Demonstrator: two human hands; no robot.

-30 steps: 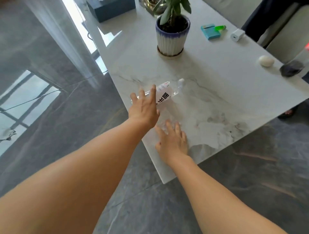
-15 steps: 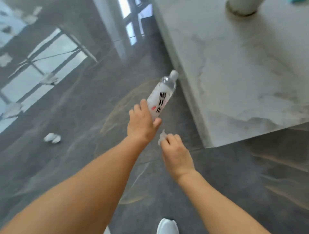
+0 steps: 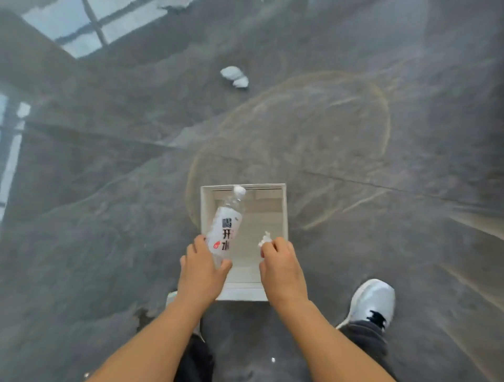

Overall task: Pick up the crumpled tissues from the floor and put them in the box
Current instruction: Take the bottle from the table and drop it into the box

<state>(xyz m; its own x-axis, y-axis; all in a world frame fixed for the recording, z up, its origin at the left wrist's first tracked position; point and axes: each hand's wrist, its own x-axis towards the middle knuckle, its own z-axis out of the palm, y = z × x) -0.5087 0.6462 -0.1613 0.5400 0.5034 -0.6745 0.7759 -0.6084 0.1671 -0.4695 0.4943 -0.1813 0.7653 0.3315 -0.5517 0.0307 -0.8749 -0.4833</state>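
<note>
Both hands hang over the open white box [image 3: 285,212] on the floor [image 3: 109,218]. The left hand [image 3: 201,270] grips a bottle [image 3: 225,231], its long axis tilted, cap toward the box's far wall. The right hand [image 3: 281,268] pinches a small tissue [image 3: 265,240] at its fingertips, above the box's right side. Another tissue [image 3: 235,77] lies on the floor well beyond the box.

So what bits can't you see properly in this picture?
Head view only:
- Left shoe: mostly hidden behind the left hand and forearm.
- Near wall of the box: partly covered by both hands.
- Tissue in the right hand: mostly hidden inside the fingers.
- Bottle base: hidden in the left hand's grip.
- White scraps at the top: cut off by the edge.
- Crumpled tissues on the floor: blurred, so the count is unclear.
</note>
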